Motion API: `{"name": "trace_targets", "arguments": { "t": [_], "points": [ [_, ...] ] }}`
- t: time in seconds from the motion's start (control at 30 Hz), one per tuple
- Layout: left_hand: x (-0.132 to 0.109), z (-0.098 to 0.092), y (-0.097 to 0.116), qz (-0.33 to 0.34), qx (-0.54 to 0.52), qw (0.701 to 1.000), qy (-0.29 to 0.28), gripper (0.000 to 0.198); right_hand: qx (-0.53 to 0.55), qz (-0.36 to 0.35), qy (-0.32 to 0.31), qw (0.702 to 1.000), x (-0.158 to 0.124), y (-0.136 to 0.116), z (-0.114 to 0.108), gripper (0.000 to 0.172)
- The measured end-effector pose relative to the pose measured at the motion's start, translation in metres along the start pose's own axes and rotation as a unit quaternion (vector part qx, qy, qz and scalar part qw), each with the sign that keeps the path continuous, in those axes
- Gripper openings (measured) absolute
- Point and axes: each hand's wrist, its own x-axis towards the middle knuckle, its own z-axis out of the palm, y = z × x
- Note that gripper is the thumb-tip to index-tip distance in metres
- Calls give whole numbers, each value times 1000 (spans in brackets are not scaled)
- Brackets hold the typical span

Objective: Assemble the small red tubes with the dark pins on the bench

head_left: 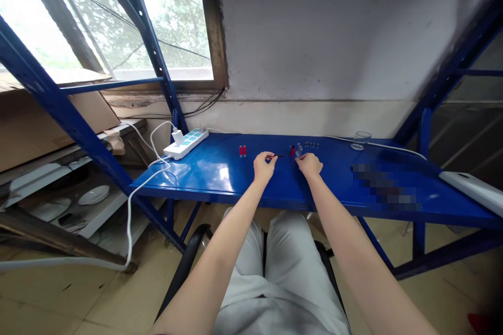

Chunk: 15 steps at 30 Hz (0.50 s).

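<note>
Head view: left hand (263,166) pinches a thin dark rod (280,156); right hand (310,165) angles inward, grip unclear.

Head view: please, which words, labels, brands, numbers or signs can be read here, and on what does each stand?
No text can be read.
Power strip: any marks are too small to read.
Red pieces, and stick in the left hand: any print is too small to read.
Pixelated patch on the table: unreadable.
</note>
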Motion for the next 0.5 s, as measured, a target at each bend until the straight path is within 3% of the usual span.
{"name": "trace_targets", "arguments": {
  "t": [0.13, 0.33, 0.5],
  "points": [
    [1, 0, -2, 0, -2, 1000, 4, 9, -9, -46, 13, 999, -10, 1, -1, 21],
    [1, 0, -3, 5, 0, 1000, 9, 9, -35, -294, -9, 955, -29, -8, -13, 17],
    [0, -1, -2, 3, 6, 1000, 8, 8, -74, -330, -8, 941, -32, -12, -12, 16]
  ]
}}
